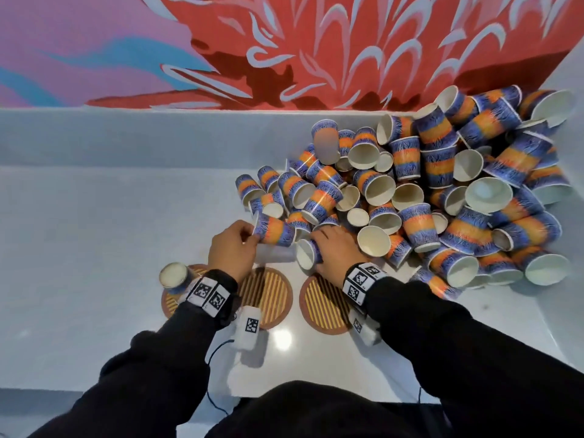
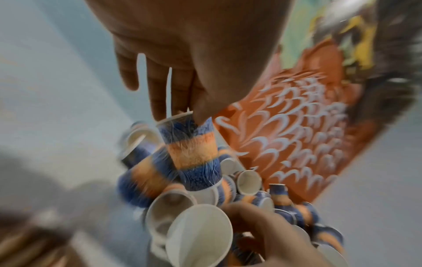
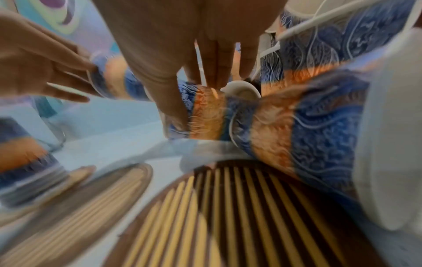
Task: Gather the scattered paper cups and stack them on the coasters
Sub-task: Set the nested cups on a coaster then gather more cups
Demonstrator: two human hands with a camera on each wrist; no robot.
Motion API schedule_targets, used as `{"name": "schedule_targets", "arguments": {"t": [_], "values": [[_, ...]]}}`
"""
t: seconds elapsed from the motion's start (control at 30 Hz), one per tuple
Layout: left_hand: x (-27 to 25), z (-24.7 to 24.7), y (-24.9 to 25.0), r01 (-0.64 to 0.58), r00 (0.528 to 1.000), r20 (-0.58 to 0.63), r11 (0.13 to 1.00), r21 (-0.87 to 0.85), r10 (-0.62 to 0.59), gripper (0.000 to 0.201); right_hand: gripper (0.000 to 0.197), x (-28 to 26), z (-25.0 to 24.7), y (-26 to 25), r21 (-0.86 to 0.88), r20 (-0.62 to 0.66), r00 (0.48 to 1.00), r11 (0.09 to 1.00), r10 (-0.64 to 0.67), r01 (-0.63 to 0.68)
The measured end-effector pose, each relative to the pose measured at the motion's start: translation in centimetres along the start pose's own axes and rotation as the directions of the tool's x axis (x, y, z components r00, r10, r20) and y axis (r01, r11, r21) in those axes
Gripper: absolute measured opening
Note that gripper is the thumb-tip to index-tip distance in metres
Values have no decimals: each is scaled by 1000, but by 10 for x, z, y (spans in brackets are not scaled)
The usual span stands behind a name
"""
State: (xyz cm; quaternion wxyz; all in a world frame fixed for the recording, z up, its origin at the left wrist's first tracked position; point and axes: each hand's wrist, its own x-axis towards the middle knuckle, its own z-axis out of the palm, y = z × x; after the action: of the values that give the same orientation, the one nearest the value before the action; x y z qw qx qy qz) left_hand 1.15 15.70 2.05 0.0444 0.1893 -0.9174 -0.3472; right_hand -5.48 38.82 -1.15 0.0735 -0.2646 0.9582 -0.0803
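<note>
Head view: the left hand (image 1: 232, 248) pinches a sideways paper cup (image 1: 274, 230) at the near edge of the cup pile (image 1: 426, 184); the right hand (image 1: 335, 251), fingers curled, grips another cup (image 1: 308, 255) beside it. Three coasters (image 1: 322, 306) lie nearer than the pile, partly hidden by wrists; the leftmost bears a cup stack (image 1: 173, 276).

Left wrist view: blurred; fingertips (image 2: 160, 112) clamp the cup's rim.

Right wrist view: blurred; the pile's cups are cut off.

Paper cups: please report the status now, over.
Left hand pinches one cup. Right hand grips another cup. One cup stack on left coaster. Pile remains.
</note>
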Motion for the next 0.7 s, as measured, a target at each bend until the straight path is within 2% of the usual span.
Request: {"name": "schedule_targets", "arguments": {"t": [0.03,0.1,0.17,0.23,0.33,0.43,0.5,0.63,0.7], "values": [[-5,-14,7,-114,991,-63,993,19,115,11,70,-2,-3,2,109,-18,999,994,32,-30],[-14,-43,22,-350,916,-165,929,120,366,10,70,-9,-12,5,374,-47,993,924,106,-81],[-22,-63,36,-500,833,-171,848,178,527,11,68,-18,-22,6,577,-74,983,811,167,-94],[-25,-70,47,-585,786,-121,793,171,606,14,67,-27,-32,6,692,-97,976,719,194,-74],[-27,-60,59,-657,752,11,748,92,659,18,63,-40,-42,8,748,-103,977,662,188,-48],[-27,-43,71,-720,682,179,694,-4,709,20,69,-55,-53,16,769,-96,977,638,193,-50],[-26,-34,80,-725,649,229,681,-102,725,23,73,-66,-60,23,786,-106,975,617,196,-39],[-22,-22,94,-683,646,302,708,-182,701,52,62,-87,-73,46,832,-149,949,554,279,-33],[-15,-15,95,-648,694,280,745,-159,663,61,59,-97,-77,60,849,-153,926,525,346,-56]]}}
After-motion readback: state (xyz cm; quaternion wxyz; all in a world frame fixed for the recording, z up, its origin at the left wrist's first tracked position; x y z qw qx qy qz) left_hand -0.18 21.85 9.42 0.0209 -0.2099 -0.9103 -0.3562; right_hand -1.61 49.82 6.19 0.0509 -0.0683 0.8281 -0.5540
